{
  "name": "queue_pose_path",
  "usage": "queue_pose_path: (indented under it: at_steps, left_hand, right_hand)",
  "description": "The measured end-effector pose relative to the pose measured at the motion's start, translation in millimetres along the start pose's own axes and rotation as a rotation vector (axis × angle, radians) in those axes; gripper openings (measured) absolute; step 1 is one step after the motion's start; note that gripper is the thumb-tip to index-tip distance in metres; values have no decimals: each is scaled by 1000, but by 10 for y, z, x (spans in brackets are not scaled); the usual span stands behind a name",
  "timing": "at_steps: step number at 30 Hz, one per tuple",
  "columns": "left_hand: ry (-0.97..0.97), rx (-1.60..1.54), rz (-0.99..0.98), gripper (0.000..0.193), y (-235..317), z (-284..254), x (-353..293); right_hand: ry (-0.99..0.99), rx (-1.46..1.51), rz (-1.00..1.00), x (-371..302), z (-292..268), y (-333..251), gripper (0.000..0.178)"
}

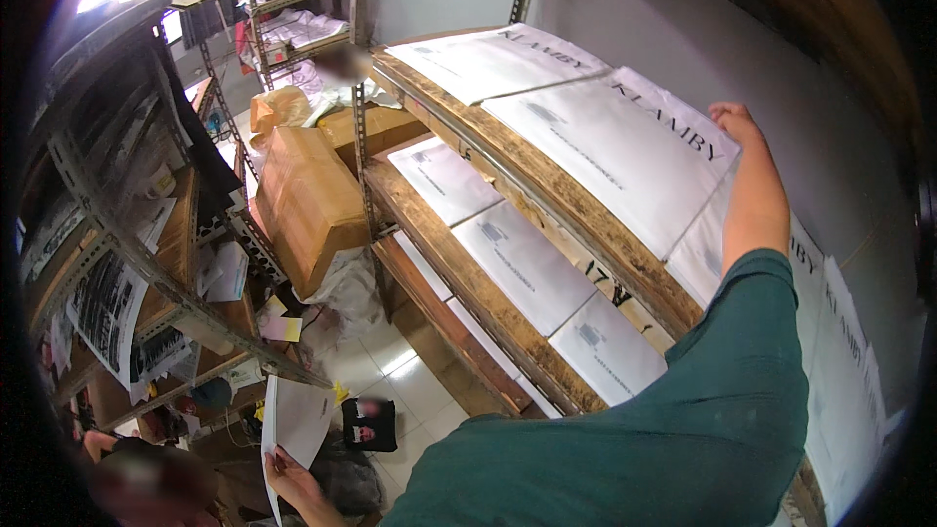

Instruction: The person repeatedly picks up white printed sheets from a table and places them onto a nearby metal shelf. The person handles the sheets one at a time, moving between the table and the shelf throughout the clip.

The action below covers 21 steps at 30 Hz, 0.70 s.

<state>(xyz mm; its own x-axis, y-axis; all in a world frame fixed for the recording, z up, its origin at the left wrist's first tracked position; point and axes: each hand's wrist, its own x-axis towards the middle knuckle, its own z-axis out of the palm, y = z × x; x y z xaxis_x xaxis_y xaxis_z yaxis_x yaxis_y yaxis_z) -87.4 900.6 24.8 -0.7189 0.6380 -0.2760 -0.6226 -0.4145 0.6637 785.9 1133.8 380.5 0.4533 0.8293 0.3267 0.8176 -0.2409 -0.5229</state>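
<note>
My left hand [293, 481], low in the view, is closed on the edge of a stack of flat white bags [298, 420], with its fingers along the near face. My right arm, in a green sleeve, stretches over a wooden shelf board. At its end my right hand [734, 121] has its fingers curled at the far corner of a flat white printed bag [615, 141], seemingly pinching it. Another white printed bag [498, 60] lies just beyond, to the left. Part of a further bag [695, 252] shows beside my forearm.
Below, a second board carries several white bags [522, 263]. Cardboard boxes [307, 200] stand behind the metal post [361, 151]. At left a metal rack [107, 220] holds printed sheets. A black printed pouch [370, 425] lies on the tiled floor. A person [151, 483] is at lower left.
</note>
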Motion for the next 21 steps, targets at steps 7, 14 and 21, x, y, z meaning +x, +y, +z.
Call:
queue_pose_path:
  at_steps: [7, 14, 21]
  left_hand:
    - [-91, -102, -97, 22, 70, -121, -100]
    - [-150, -44, -168, 18, 174, 208, -321]
    - [-152, -2, -256, 19, -43, 253, -378]
  right_hand:
    - [283, -161, -133, 436, -27, -559, 32]
    - [424, 107, -193, 35, 1050, -3099, 26]
    - [598, 984, -540, -1478, 1788, -4667, 23]
